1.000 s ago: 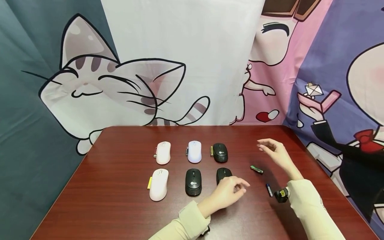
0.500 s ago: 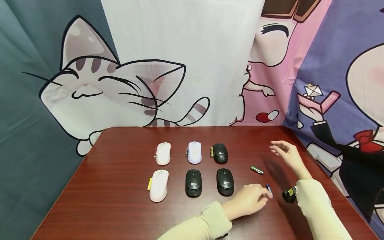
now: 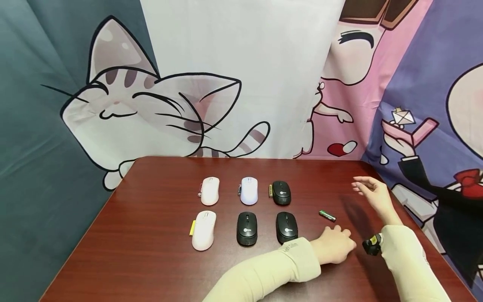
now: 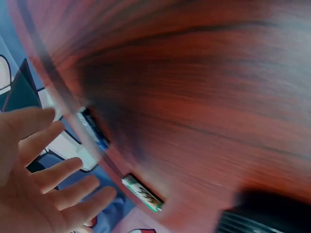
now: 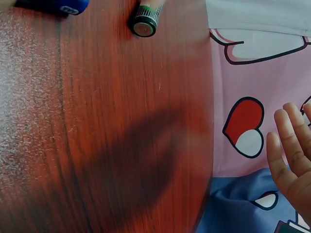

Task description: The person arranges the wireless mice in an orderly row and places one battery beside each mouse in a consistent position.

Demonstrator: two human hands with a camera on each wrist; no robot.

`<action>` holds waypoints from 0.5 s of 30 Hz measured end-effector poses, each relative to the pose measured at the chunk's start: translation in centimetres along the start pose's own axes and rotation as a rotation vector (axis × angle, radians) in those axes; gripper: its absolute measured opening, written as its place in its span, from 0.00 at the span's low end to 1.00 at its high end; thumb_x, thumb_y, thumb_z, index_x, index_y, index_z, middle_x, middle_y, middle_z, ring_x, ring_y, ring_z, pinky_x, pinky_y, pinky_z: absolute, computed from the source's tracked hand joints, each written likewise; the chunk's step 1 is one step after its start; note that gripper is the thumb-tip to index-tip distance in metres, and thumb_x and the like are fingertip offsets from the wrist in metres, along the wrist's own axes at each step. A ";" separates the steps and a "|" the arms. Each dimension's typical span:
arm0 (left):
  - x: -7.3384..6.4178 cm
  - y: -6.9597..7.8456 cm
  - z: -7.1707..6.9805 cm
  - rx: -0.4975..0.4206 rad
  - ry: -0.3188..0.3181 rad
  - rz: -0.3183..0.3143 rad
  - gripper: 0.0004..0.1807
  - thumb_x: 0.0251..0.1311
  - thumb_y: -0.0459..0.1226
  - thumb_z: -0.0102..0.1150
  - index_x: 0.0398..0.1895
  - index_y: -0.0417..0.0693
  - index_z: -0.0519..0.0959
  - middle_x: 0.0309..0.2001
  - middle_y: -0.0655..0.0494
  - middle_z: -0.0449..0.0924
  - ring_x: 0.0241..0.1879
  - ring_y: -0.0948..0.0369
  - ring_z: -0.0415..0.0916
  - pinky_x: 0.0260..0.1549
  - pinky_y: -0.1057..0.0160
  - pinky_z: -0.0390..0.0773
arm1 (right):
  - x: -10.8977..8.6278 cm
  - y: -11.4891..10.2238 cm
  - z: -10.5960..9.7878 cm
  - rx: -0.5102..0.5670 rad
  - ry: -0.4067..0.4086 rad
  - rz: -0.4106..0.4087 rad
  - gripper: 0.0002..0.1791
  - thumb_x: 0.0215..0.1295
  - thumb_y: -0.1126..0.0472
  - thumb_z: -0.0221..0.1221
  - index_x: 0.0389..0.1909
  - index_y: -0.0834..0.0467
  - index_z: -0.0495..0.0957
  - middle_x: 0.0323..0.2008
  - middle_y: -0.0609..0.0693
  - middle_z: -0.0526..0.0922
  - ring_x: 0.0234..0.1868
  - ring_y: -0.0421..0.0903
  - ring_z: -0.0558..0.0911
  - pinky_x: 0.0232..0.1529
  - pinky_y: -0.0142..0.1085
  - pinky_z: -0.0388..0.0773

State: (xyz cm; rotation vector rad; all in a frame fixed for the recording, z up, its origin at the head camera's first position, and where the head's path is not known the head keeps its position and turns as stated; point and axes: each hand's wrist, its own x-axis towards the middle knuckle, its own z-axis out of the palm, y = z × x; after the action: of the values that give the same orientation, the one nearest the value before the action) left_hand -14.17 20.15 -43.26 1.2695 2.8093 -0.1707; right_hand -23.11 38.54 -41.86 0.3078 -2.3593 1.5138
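Observation:
My left hand (image 3: pixel 334 245) is low over the right part of the table, its fingers loosely bent. In the left wrist view its fingers are spread beside a blue-and-black battery (image 4: pixel 93 128), with nothing between them. From the head that battery is hidden beneath the hand; the right wrist view catches its blue end (image 5: pixel 73 6). A green battery (image 3: pixel 327 216) lies just beyond the left hand. To the right, my right hand (image 3: pixel 375 199) hovers above the table, fingers relaxed and holding nothing, casting a shadow on the wood.
Computer mice stand in two rows on the brown table (image 3: pixel 132 235): white mouse (image 3: pixel 204 230), pale mouse (image 3: pixel 249 191), black mouse (image 3: pixel 247 228) and others. Small batteries lie against some, such as a yellow one (image 3: pixel 193 227). The left sleeve (image 3: pixel 279 266) passes close to the front-right black mouse (image 3: pixel 286 225).
My left hand has moved right from the front-right black mouse to the blue battery, now covering it from the head. The right hand has drifted right. The view has shifted slightly.

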 end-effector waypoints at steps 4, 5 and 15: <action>0.4 0.7 0.5 0.036 -0.075 -0.012 0.14 0.64 0.48 0.51 0.48 0.84 0.76 0.51 0.75 0.70 0.51 0.67 0.66 0.38 0.68 0.72 | -0.3 0.2 0.3 -0.005 0.008 0.008 0.16 0.66 0.69 0.52 0.40 0.41 0.76 0.30 0.27 0.82 0.30 0.23 0.81 0.30 0.18 0.75; 0.5 0.7 0.6 0.041 -0.089 -0.011 0.14 0.64 0.48 0.51 0.48 0.84 0.76 0.51 0.75 0.70 0.51 0.67 0.67 0.38 0.68 0.73 | -0.3 0.2 0.3 -0.005 0.012 0.005 0.16 0.66 0.69 0.52 0.40 0.41 0.76 0.29 0.27 0.82 0.30 0.23 0.81 0.30 0.18 0.75; 0.9 0.7 1.3 0.074 -0.048 0.024 0.10 0.62 0.50 0.54 0.44 0.75 0.79 0.45 0.71 0.72 0.41 0.69 0.72 0.35 0.72 0.75 | -0.1 0.4 1.0 -0.033 -0.001 -0.016 0.15 0.66 0.69 0.52 0.40 0.43 0.76 0.29 0.26 0.81 0.29 0.23 0.80 0.30 0.18 0.75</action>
State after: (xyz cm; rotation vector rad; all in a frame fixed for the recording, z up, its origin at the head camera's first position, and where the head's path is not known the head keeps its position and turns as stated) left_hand -14.22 21.11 -44.66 1.2953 2.7705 -0.3020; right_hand -23.28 37.85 -42.65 0.3191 -2.3747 1.4663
